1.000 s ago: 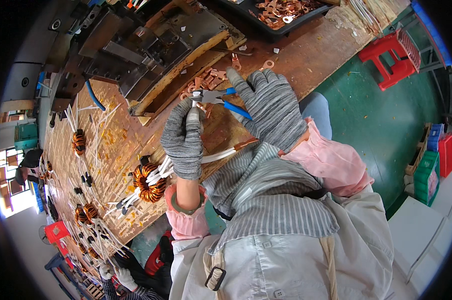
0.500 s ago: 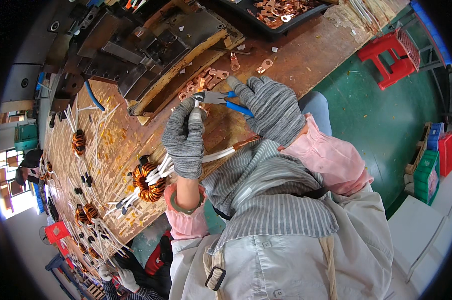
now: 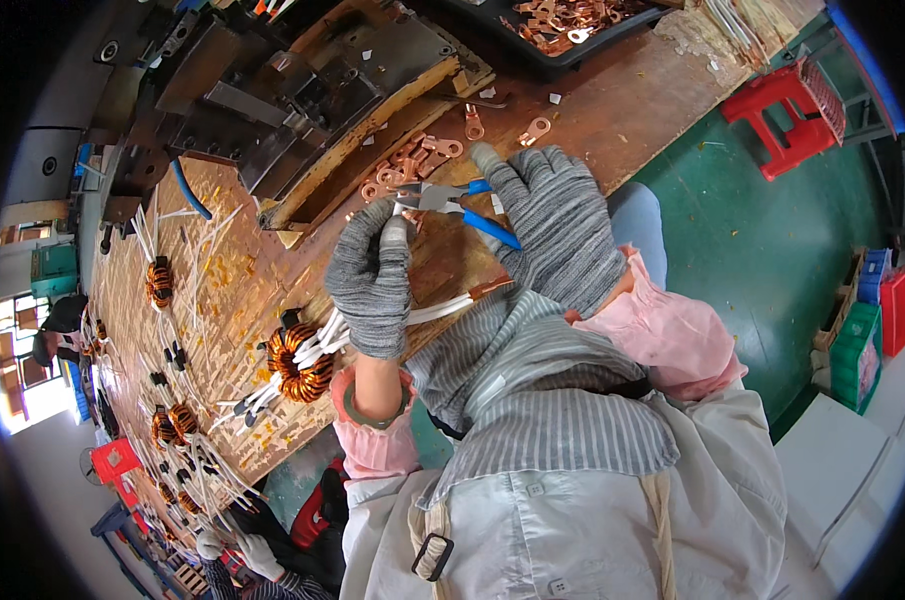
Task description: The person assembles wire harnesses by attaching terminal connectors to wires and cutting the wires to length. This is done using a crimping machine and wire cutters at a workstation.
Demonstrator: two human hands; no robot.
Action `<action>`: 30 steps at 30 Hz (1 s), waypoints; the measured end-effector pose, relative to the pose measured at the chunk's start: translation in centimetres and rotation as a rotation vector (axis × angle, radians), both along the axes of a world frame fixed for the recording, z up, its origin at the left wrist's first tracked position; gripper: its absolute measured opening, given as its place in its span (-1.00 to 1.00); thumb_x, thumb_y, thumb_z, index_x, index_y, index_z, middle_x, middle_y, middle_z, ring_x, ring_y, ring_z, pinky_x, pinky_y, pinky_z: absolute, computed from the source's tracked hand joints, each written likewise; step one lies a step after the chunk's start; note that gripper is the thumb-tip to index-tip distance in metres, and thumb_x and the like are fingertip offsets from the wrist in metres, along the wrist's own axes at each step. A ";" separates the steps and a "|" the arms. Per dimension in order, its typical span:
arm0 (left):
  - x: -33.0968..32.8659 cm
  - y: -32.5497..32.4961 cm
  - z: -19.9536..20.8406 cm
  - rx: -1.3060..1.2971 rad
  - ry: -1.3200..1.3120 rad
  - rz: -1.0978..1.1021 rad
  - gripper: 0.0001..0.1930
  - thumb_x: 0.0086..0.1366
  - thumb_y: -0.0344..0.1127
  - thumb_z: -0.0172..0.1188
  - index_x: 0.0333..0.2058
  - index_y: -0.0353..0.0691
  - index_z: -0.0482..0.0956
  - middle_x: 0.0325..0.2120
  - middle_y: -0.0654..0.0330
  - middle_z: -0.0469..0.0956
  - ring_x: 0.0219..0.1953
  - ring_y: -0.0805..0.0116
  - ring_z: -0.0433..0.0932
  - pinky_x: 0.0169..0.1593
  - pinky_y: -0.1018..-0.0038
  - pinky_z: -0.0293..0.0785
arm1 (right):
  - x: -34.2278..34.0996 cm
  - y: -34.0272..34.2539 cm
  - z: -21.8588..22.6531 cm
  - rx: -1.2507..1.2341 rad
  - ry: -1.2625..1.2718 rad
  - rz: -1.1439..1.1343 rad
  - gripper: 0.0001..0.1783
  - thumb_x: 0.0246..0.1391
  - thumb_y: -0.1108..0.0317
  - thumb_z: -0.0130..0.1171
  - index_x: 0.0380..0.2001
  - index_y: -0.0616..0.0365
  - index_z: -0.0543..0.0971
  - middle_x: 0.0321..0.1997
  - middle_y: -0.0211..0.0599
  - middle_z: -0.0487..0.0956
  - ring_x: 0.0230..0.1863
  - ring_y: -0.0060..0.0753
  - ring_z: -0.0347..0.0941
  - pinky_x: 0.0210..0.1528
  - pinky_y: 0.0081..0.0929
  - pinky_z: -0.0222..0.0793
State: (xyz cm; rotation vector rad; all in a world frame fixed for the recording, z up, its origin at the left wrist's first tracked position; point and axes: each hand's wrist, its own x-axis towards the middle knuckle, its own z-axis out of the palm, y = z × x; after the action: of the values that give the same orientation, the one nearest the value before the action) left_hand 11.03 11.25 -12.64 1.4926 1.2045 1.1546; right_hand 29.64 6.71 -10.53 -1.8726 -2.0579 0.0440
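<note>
My left hand (image 3: 370, 280), in a grey knitted glove, pinches the end of a white-sleeved wire between thumb and fingers. This wire belongs to a bundle of white leads (image 3: 322, 340) from a copper-wound ring coil (image 3: 298, 364) lying left of the hand. My right hand (image 3: 564, 225), gloved alike, is closed on the blue handles of side cutters (image 3: 440, 198). The cutters' jaws are at the wire end, right by my left fingertips. Another lead with a bare copper end (image 3: 490, 288) passes under my left wrist toward the right. Just beyond the jaws lie several copper ring terminals (image 3: 409, 162).
A heavy dark metal machine (image 3: 302, 110) stands beyond my left hand. At the far edge sits a black tray (image 3: 547, 62) of copper terminals. More coils (image 3: 172, 425) lie leftward, near another person's gloved hands (image 3: 257, 555). A red stool (image 3: 787, 115) stands on the green floor.
My right hand has shifted slightly to the right with the cutters. The copper strands that stuck up past the jaws no longer show there. My left hand has barely moved.
</note>
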 end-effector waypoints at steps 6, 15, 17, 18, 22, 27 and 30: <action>0.4 0.0 -0.8 0.271 0.176 0.034 -0.81 0.12 -0.46 0.15 -0.25 -0.30 0.51 -0.42 0.18 0.53 -0.37 0.48 0.49 -0.26 0.58 0.42 | -0.5 -0.4 1.2 -0.032 -0.147 -0.050 -0.13 -0.34 0.13 0.26 0.11 0.18 0.22 -0.25 -0.16 0.39 -0.22 -0.18 0.30 -0.15 -0.24 0.20; 1.0 0.2 -1.1 0.529 0.391 0.064 -0.84 0.07 -0.44 0.18 -0.31 -0.22 0.53 -0.44 0.10 0.53 -0.42 0.22 0.52 -0.32 0.43 0.44 | -0.8 -0.6 0.6 -0.145 -0.166 -0.089 -0.16 -0.32 0.16 0.25 0.11 0.18 0.22 -0.27 -0.19 0.41 -0.24 -0.22 0.36 -0.22 -0.30 0.29; 0.5 0.3 -1.6 0.562 0.424 0.077 -0.83 0.08 -0.44 0.17 -0.29 -0.20 0.53 -0.46 0.14 0.52 -0.43 0.31 0.52 -0.32 0.48 0.43 | -0.6 -0.9 1.3 -0.130 -0.086 -0.029 -0.23 -0.30 0.18 0.25 0.06 0.18 0.28 -0.30 -0.20 0.44 -0.27 -0.22 0.39 -0.26 -0.34 0.32; 0.2 0.3 -1.7 0.565 0.427 0.079 -0.83 0.08 -0.44 0.17 -0.29 -0.20 0.53 -0.46 0.14 0.52 -0.43 0.31 0.52 -0.32 0.48 0.43 | -0.5 -1.1 1.5 -0.116 -0.009 0.029 -0.31 -0.27 0.19 0.26 0.01 0.18 0.34 -0.33 -0.20 0.46 -0.31 -0.22 0.42 -0.31 -0.37 0.34; 0.4 -0.1 0.1 0.251 0.140 0.028 -0.83 0.15 -0.42 0.12 -0.25 -0.25 0.52 -0.46 0.25 0.52 -0.44 0.50 0.48 -0.35 0.59 0.40 | 0.1 -2.1 1.4 -0.288 0.647 0.266 -0.56 -0.10 0.18 0.15 -0.18 0.21 0.40 -0.42 -0.10 0.48 -0.38 -0.19 0.46 -0.31 -0.32 0.35; -0.3 -0.1 0.9 -0.049 -0.136 -0.031 -0.82 0.18 -0.44 0.10 -0.23 -0.32 0.50 -0.43 0.26 0.53 -0.45 0.59 0.45 -0.39 0.67 0.37 | 1.1 -1.7 0.7 -0.362 0.892 0.160 -0.54 -0.07 0.05 0.15 -0.24 0.20 0.40 -0.45 -0.05 0.46 -0.42 -0.13 0.42 -0.33 -0.31 0.31; -0.3 -0.3 0.9 0.025 -0.137 -0.015 -0.82 0.18 -0.40 0.11 -0.23 -0.29 0.50 -0.47 0.27 0.54 -0.50 0.64 0.43 -0.49 0.74 0.32 | 0.3 -1.8 -0.5 -0.345 0.817 0.224 -0.54 -0.05 0.02 0.13 -0.26 0.19 0.40 -0.43 -0.03 0.45 -0.36 -0.10 0.42 -0.29 -0.29 0.30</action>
State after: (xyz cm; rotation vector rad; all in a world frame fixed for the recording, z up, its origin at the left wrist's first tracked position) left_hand 10.71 10.98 -11.72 1.4148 1.0885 1.2452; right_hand 29.98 4.88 -11.05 -1.4061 -1.7004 1.0846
